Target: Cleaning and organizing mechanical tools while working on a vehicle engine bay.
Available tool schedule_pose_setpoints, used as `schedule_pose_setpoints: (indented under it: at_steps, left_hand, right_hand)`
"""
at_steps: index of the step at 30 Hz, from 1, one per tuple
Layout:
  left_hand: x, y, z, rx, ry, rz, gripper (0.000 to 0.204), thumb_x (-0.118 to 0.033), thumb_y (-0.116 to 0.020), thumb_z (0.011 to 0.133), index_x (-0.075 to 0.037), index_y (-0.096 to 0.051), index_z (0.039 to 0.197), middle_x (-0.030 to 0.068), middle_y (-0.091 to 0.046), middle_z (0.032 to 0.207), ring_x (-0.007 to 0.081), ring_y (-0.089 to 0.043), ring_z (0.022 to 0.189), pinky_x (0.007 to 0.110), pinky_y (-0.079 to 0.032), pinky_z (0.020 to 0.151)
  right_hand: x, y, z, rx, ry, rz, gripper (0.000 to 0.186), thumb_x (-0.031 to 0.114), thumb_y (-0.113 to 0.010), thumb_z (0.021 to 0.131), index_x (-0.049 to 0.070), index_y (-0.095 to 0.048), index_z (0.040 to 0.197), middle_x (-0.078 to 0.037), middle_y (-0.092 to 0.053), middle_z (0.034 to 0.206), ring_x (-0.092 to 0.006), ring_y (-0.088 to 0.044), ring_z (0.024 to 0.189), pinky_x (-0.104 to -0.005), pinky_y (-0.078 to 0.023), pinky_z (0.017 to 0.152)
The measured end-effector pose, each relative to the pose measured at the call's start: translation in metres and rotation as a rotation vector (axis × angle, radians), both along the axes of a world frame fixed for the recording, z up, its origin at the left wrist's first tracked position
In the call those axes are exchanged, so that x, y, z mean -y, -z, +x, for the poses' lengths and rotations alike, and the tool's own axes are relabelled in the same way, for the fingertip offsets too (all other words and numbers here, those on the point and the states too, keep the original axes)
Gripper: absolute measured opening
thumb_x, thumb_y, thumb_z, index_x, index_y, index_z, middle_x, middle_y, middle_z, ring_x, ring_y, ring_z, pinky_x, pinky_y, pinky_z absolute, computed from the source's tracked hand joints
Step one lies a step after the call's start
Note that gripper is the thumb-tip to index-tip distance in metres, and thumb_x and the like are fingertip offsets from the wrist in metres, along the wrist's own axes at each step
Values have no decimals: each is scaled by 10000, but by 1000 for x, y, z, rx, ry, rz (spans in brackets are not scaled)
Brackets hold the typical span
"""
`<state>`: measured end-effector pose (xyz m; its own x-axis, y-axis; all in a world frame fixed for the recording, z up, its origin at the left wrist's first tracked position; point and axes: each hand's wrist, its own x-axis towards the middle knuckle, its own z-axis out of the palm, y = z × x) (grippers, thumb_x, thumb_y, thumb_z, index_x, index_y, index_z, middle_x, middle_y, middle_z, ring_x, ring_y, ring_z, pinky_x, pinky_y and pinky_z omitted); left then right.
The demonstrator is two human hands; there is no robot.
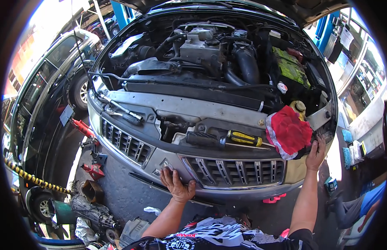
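**Head view: both hands braced on the front of an open-bonnet car**

Head camera looking down on the silver slatted front grille [233,171] of a grey car with raised bonnet, taken as the landmark. Left hand [177,183] pressed flat against the grille's left end, beside the central emblem, fingers spread and closed on nothing, probably steadying the panel or feeling along its edge. Right hand [316,153] up at the grille's right corner, fingertips hooked over the body edge below a crumpled red cloth with white trim [289,131]; holding no tool, though whether clamped on the edge or merely resting cannot be told.

Just above the grille, on the flat grey slam panel [181,106], a yellow-and-black-handled screwdriver [243,138] and a black-handled tool [202,138] lying end to end, likely parked within easy reach of either hand. Cloth bunched at the same ledge's right end, near a yellow-capped reservoir [300,106], seemingly kept ready for wiping. Further left along the panel, a chrome ratchet wrench with black grip [118,109] set down diagonally.

Above the panel, the engine bay, with a black intake hose [247,62] and a green-topped battery [290,66].

Left of the grille, on the floor, a red jack stand [93,170] and a greasy gearbox casing [91,210]; beyond, a dark parked car [47,87]. Right of it, a seated person in blue [364,204].
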<state>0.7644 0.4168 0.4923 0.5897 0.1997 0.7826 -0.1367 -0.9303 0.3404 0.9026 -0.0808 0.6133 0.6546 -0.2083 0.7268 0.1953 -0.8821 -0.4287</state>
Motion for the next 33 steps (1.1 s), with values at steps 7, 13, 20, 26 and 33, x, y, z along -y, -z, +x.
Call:
schedule_pose_setpoints:
  at_steps: [7, 13, 20, 26, 33]
  left_hand:
    - [0, -5, -1, 8, -30, 56, 755, -538, -477, 911, -35, -313, 1451, 287, -265, 1485, 466, -221, 1387, 577, -154, 1112]
    - [0, -2, -1, 14, -9, 57, 749, -522, -474, 915, -14, -314, 1441, 291, -249, 1491, 467, -203, 1394, 575, -146, 1113]
    - [-2, 0, 1, 17, -6, 32, 769, -557, -486, 896, -70, -300, 1461, 268, -228, 1510, 456, -186, 1403, 566, -127, 1112]
    - [-2, 0, 0, -15, -22, 50, 751, -537, -454, 916, -27, -302, 1446, 275, -218, 1505, 466, -175, 1399, 578, -135, 1115]
    - [3, 0, 1, -17, -19, 49, 750, -535, -450, 918, -24, -298, 1446, 278, -214, 1505, 469, -174, 1399, 581, -139, 1112]
  right_hand:
    - [0, 2, -2, 28, -18, 13, 372, 280, -492, 965, -40, -604, 1117, -192, -587, 1240, -371, -467, 1256, -433, -333, 1066]
    - [-7, -3, -4, 41, -22, 17, 376, 287, -498, 958, -39, -610, 1107, -194, -593, 1229, -375, -476, 1246, -434, -337, 1063]
    - [-8, -4, -3, 50, -5, 4, 375, 300, -506, 947, -28, -625, 1085, -191, -598, 1221, -378, -485, 1237, -436, -345, 1054]
    - [-9, -4, -4, 77, -9, -1, 374, 304, -507, 947, -26, -626, 1077, -192, -601, 1214, -379, -495, 1224, -438, -349, 1051]
    - [-8, -8, -6, 73, -1, -5, 367, 301, -517, 946, -27, -626, 1070, -187, -607, 1205, -377, -497, 1224, -438, -354, 1046]
